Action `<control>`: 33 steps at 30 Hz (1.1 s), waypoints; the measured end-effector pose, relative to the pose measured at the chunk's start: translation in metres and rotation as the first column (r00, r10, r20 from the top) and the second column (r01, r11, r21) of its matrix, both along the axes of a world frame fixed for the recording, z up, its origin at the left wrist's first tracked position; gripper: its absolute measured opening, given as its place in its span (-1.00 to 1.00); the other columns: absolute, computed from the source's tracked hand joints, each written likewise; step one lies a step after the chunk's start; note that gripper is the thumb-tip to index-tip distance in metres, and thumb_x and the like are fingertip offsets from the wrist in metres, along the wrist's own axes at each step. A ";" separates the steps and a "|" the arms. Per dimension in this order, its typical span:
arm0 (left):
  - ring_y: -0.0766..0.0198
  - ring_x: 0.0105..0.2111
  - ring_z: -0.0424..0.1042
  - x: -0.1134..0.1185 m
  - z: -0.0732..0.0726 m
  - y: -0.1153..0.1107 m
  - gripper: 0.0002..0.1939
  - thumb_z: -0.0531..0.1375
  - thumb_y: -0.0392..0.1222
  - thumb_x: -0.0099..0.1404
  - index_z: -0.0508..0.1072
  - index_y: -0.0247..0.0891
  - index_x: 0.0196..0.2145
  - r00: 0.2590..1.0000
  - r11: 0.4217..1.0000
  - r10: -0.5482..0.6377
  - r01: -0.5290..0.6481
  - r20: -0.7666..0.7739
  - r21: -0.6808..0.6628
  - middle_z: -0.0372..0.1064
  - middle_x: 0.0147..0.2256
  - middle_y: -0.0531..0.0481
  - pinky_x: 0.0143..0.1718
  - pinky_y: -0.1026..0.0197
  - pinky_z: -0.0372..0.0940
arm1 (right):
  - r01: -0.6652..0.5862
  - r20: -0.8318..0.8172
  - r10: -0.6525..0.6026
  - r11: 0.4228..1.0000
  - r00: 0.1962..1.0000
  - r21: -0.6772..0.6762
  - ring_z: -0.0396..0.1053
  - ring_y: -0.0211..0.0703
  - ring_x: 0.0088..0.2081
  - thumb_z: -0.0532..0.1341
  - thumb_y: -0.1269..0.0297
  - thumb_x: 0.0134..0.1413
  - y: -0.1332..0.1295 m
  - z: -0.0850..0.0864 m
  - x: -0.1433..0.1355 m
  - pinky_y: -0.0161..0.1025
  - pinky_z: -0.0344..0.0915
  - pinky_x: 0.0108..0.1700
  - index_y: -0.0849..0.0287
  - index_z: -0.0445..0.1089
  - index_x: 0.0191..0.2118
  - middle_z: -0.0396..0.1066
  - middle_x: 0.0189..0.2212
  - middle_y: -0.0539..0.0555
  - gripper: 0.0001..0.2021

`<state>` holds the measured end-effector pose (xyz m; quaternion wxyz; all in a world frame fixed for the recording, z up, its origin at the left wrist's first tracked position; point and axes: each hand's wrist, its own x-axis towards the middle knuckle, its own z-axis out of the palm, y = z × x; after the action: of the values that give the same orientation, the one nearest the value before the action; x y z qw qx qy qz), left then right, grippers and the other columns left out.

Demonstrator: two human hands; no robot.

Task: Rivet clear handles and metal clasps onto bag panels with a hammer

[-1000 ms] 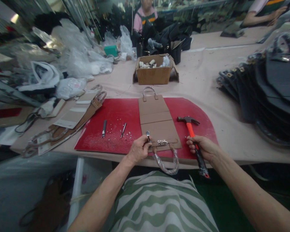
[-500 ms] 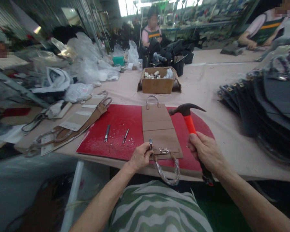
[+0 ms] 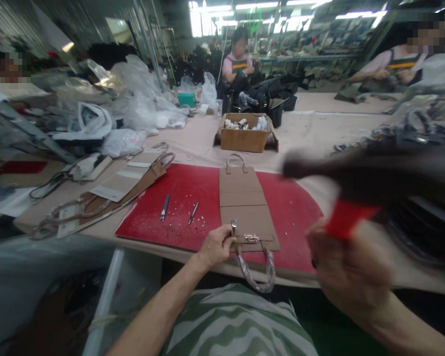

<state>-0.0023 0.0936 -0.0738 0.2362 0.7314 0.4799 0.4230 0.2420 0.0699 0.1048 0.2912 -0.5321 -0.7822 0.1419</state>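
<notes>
A tan handbag panel [image 3: 244,207] lies flat on the red board [image 3: 193,185], one handle at each end. Its near handle [image 3: 261,283], wrapped in clear plastic, hangs over the table's front edge. Close to that end sits a metal clasp [image 3: 250,239]. My left hand [image 3: 215,245] pinches a metal punch [image 3: 233,226] upright on the panel, left of the clasp. High on the right, blurred by motion, my right hand [image 3: 350,267] grips a claw hammer [image 3: 352,217] by its red handle. Two metal tools, a flat pronged one [image 3: 165,206] and a thin rod [image 3: 193,212], lie left of the panel.
Small pale bits lie scattered on the board. Behind it stands a cardboard box [image 3: 244,140] of small parts. Tan bag pieces [image 3: 120,183] are stacked at left, near plastic bags [image 3: 139,94]. Dark bag pieces [image 3: 411,128] pile up at right. Co-workers sit farther back.
My right hand has raised the hammer up and to the right, closer to the camera. My left hand keeps the punch at the same place on the panel. The view has tilted up slightly.
</notes>
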 end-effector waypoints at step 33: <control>0.14 0.01 0.45 -0.006 -0.010 -0.009 -0.75 0.10 -0.39 0.30 0.39 -0.23 -0.08 0.999 0.989 -0.038 0.039 -0.012 0.145 0.46 -0.04 -0.17 0.02 0.04 0.41 | 0.328 0.162 -0.287 0.858 0.944 -0.394 0.38 -0.07 -0.24 0.17 0.22 0.12 0.040 -0.133 0.002 -0.21 0.22 -0.21 0.18 0.36 -0.20 0.42 -0.30 0.13 -0.82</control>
<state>-0.0078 0.0844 -0.0843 0.1882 0.7579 0.4347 0.4486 0.2438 0.1096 -0.0284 0.1517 -0.7060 -0.6521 0.2307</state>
